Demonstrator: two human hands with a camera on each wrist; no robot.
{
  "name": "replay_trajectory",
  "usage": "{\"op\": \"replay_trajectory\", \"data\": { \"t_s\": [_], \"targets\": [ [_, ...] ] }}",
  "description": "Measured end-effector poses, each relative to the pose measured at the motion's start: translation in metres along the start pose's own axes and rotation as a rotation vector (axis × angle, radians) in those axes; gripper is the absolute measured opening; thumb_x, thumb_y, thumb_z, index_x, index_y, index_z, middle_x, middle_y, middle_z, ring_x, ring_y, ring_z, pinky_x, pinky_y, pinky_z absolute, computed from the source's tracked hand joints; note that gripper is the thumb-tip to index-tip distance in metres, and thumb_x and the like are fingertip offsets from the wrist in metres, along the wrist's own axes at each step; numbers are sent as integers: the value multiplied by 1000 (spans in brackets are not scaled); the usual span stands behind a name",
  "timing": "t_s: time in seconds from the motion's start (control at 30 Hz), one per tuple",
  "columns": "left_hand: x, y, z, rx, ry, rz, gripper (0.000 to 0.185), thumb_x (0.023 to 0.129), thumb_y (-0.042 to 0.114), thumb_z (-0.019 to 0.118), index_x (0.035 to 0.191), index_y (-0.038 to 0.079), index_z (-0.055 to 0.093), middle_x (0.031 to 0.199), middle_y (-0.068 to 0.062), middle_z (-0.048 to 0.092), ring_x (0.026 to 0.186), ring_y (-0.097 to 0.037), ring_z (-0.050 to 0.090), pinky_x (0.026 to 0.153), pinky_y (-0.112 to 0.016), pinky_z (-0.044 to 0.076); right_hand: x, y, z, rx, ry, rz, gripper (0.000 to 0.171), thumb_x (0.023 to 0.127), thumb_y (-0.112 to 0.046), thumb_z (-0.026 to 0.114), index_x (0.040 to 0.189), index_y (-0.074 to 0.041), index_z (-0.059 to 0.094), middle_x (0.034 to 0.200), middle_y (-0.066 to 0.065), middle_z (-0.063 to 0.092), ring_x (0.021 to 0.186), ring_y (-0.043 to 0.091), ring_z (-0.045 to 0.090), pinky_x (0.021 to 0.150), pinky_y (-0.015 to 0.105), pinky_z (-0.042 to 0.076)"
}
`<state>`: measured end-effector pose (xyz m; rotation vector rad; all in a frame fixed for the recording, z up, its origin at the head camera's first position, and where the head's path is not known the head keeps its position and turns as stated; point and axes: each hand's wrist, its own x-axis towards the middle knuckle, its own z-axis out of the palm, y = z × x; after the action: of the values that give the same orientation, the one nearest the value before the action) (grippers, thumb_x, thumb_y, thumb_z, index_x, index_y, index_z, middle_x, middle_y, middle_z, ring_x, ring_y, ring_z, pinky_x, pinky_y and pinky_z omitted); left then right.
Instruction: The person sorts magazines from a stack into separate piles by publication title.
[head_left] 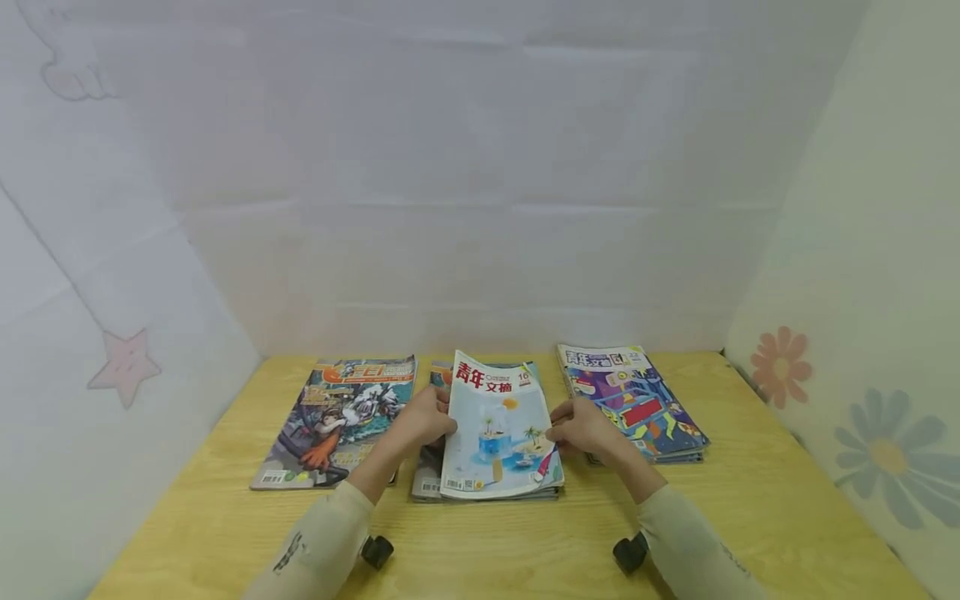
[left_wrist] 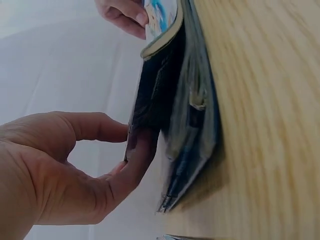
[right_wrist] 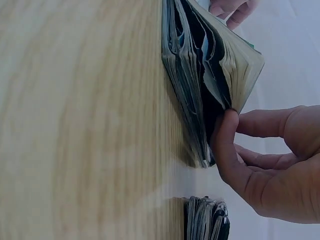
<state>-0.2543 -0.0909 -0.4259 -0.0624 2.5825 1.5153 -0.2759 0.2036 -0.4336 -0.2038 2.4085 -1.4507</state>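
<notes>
Both hands, left hand and right hand, pinch the thin, floppy top magazine by its side edges, lifting it off the middle stack.

A comic magazine with a fox-like figure lies flat at the left of the wooden table. A stack of purple-covered magazines rests at the right. White sheets with star and flower prints enclose the table.

Left hand pinches the top magazine's edge above the stack.
</notes>
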Motion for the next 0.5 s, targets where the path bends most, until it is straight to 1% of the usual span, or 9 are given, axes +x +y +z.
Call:
{"op": "replay_trajectory", "data": {
  "t_s": [0.03,0.13,0.2,0.3,0.37,0.4,0.5],
  "targets": [
    [0,1,0,-33,-7,-9,53,84,-8,66,132,-8,45,117,-23,61,95,-32,65,67,-45,58,0,0,-1,11,-9,-6,33,92,1,71,121,13,62,97,14,68,81,24,69,75,41,60],
    [3,9,-1,-93,-28,-4,51,83,-10,65,129,-7,44,113,-23,60,92,-32,66,68,-48,59,1,-1,-6,55,-22,-3,35,93,0,70,123,13,60,101,16,67,82,25,68,76,44,60],
    [6,17,-4,-110,-43,21,49,82,-10,64,127,-7,45,110,-22,61,88,-32,66,67,-49,59,1,-1,-13,88,-35,-11,38,94,0,70,126,14,58,105,18,66,83,25,68,77,45,59],
    [9,35,-9,-113,-53,69,50,81,-10,63,127,-8,45,107,-22,61,86,-33,67,68,-52,58,-1,-5,-25,133,-43,-23,42,95,-2,69,132,14,55,113,21,64,87,27,68,79,46,59],
    [11,48,-12,-117,-49,89,51,81,-9,64,128,-7,45,108,-22,60,86,-33,66,68,-51,59,-2,-9,-35,157,-33,-31,44,96,-3,69,133,13,54,117,23,63,89,26,68,80,44,59],
    [12,55,-13,-121,-43,97,51,81,-8,64,129,-6,45,109,-22,59,87,-33,66,67,-50,59,-4,-12,-40,165,-20,-31,44,96,-3,69,135,12,53,119,23,62,90,27,68,80,44,59],
    [16,73,-12,-149,-29,118,51,84,-7,65,130,-3,45,114,-23,57,92,-34,65,72,-51,59,-11,-20,-56,165,31,-45,45,98,-8,68,137,9,53,123,23,60,95,27,68,83,43,58]
  ]
}}
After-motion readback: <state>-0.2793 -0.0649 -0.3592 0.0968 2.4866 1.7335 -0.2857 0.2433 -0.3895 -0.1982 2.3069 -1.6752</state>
